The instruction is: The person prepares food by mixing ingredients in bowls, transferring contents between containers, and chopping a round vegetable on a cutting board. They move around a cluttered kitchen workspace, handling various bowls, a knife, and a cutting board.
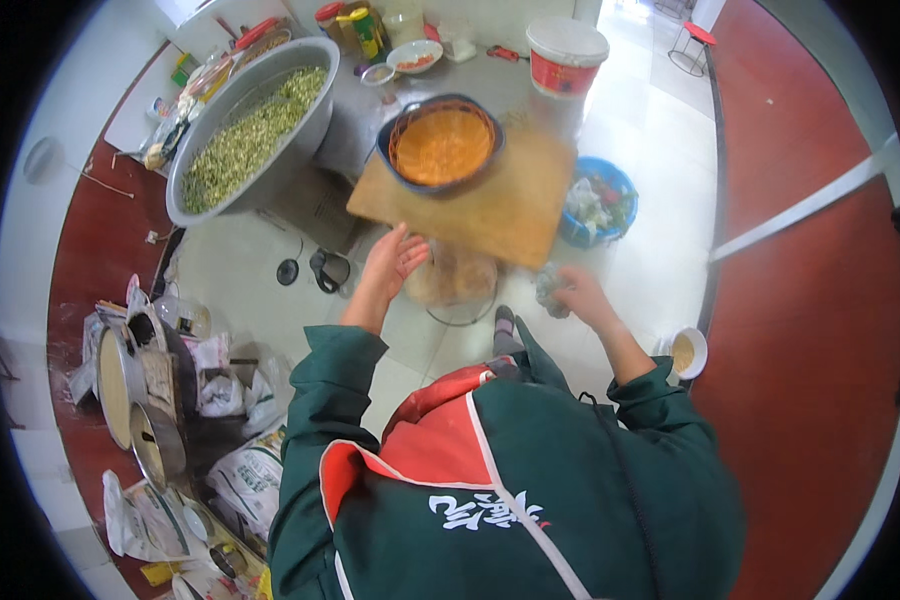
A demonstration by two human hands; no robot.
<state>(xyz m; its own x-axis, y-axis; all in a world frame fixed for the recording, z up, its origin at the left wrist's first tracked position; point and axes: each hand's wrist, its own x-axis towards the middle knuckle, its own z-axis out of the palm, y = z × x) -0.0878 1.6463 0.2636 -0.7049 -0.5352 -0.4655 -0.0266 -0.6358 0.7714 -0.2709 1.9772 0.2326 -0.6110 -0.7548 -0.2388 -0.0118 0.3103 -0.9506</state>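
My left hand is held palm up near the front left edge of a wooden cutting board, fingers apart and nothing in it. Below the board's front right corner, my right hand grips a crumpled grey-green cloth or bag; blur hides which. On the board sits a dark blue basin with an orange woven basket nested inside. To the left, a large metal basin holds chopped green vegetables.
A blue tub of scraps stands on the floor right of the board. Behind it is a lidded white bucket. A stool is partly under the board. An electric kettle lies at left; a white bowl sits at right.
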